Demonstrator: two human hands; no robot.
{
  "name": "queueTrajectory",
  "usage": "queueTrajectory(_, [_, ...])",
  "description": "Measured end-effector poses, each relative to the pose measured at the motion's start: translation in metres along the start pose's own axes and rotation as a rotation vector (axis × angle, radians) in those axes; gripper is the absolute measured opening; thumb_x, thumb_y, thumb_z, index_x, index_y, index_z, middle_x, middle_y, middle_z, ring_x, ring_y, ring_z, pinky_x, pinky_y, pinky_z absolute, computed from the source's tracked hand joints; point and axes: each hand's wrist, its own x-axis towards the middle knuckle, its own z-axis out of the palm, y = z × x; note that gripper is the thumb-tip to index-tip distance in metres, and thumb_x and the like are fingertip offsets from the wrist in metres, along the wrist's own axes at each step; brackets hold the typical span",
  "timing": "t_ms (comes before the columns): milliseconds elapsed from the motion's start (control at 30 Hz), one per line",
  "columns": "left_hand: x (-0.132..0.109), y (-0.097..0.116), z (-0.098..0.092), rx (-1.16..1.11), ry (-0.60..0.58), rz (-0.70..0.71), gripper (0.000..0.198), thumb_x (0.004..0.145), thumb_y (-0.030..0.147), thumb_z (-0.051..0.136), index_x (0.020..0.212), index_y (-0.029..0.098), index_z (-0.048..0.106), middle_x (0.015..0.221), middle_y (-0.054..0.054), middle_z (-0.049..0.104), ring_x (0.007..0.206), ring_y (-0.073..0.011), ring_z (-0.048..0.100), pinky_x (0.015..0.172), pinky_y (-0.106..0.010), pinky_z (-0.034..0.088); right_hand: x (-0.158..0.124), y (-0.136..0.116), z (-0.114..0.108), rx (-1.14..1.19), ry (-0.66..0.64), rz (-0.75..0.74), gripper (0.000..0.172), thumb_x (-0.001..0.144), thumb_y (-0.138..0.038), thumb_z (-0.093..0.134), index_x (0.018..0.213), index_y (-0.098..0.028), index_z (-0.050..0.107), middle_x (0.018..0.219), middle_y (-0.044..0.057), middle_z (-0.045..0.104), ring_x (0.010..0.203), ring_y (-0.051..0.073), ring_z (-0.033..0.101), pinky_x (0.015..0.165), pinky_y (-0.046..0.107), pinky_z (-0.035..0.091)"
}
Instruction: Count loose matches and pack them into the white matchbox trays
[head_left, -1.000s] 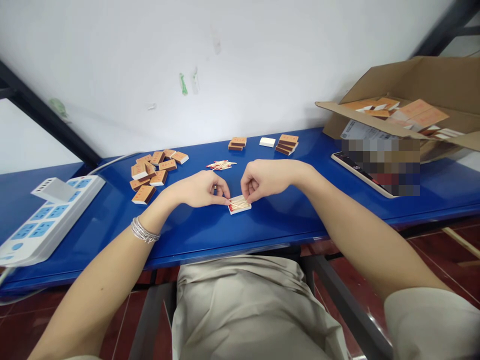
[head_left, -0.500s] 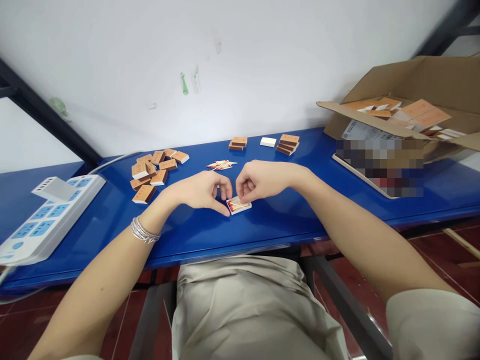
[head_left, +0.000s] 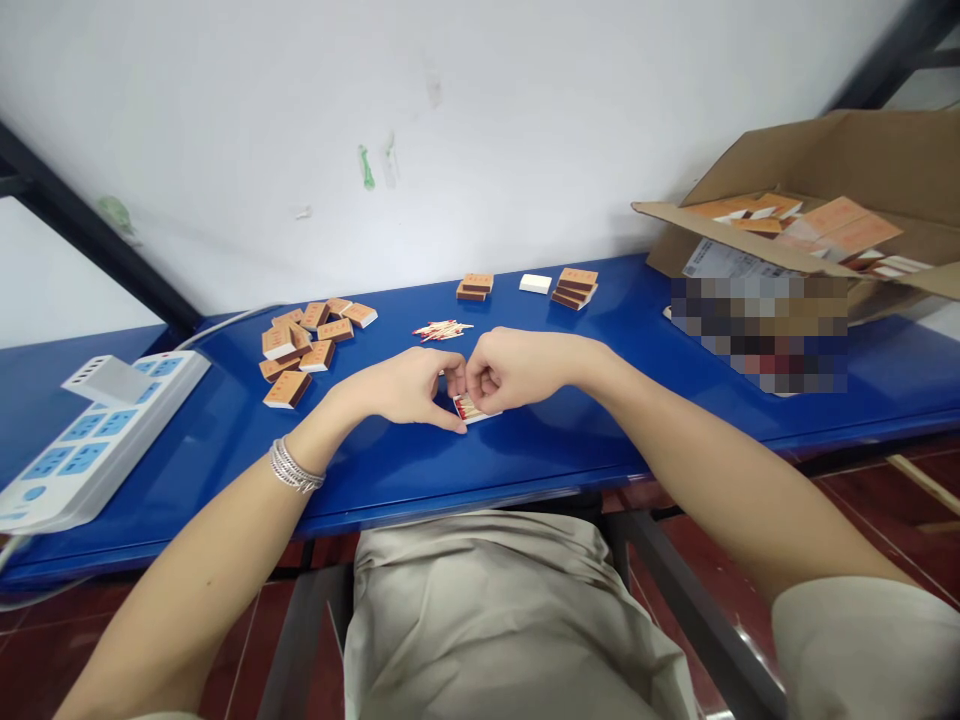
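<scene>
A small white matchbox tray (head_left: pixel 484 417) holding red-tipped matches (head_left: pixel 466 407) lies on the blue table. Around its left end curves my left hand (head_left: pixel 416 385), the thumb at the near edge and the fingers at the far edge. My right hand (head_left: pixel 517 372) is closed over the tray's right part, its fingers curled down at the matches; whatever they pinch is hidden. Just beyond the hands is a loose heap of matches (head_left: pixel 442 330). At the left, several orange-and-brown matchboxes (head_left: pixel 289 388) lie in a jumbled pile.
Along the back stand a small stack of matchboxes (head_left: pixel 475 287), a white box (head_left: pixel 535 284) and another stack (head_left: pixel 576 288). An open cardboard box (head_left: pixel 847 150) with many matchboxes is at the right. A white power strip (head_left: pixel 97 440) lies at the left.
My left hand has shifted slightly right and closed in on the tray. My right hand has lowered and its fingers now cover more of the tray.
</scene>
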Motion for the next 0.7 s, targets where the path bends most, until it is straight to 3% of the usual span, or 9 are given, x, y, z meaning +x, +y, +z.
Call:
queueTrajectory(133, [0.000,-0.002,-0.001,-0.013,0.016,0.000,0.050,0.063,0.043,0.080,0.099,0.016,0.058,0.085,-0.001,0.065,0.065,-0.0131,0.056,0.062,-0.025,0.042,0.001,0.005,0.000,-0.058,0.072,0.024,0.011,0.068,-0.022,0.064,0.072,-0.017,0.073,0.064,0.000,0.068,0.053,0.010,0.054,0.053,0.024,0.036])
queueTrajectory(267, [-0.005,-0.009,-0.011,-0.043,0.006,0.015,0.055,0.061,0.046,0.081,0.101,0.018,0.056,0.098,-0.003,0.067,0.066,-0.0124,0.057,0.061,-0.025,0.044,0.003,0.005,0.001,-0.088,0.059,0.017,0.011,0.068,-0.015,0.061,0.069,-0.017,0.073,0.059,-0.001,0.066,0.052,0.010,0.052,0.053,0.025,0.035])
queueTrajectory(367, [-0.009,-0.022,-0.022,0.049,0.033,-0.025,0.050,0.064,0.047,0.078,0.101,0.019,0.060,0.096,-0.003,0.067,0.066,-0.0126,0.057,0.062,-0.025,0.044,0.001,0.004,0.000,-0.087,0.083,0.037,0.011,0.069,-0.015,0.062,0.071,-0.017,0.073,0.061,-0.001,0.066,0.053,0.010,0.053,0.055,0.025,0.036])
queueTrajectory(467, [-0.009,-0.035,-0.027,0.225,0.151,-0.091,0.036,0.072,0.045,0.070,0.095,0.018,0.065,0.088,-0.004,0.067,0.070,-0.0148,0.059,0.065,-0.027,0.044,0.000,0.004,-0.004,-0.056,0.142,0.041,0.010,0.072,-0.021,0.065,0.077,-0.017,0.073,0.064,0.000,0.066,0.056,0.011,0.054,0.058,0.025,0.037])
queueTrajectory(700, [-0.001,-0.046,-0.023,0.282,0.153,-0.174,0.037,0.074,0.046,0.065,0.099,0.017,0.066,0.089,-0.005,0.069,0.075,-0.0184,0.062,0.066,-0.029,0.045,0.018,0.032,0.006,0.042,0.363,0.043,0.021,0.075,-0.030,0.067,0.087,-0.014,0.073,0.074,0.003,0.068,0.064,0.011,0.057,0.064,0.026,0.040])
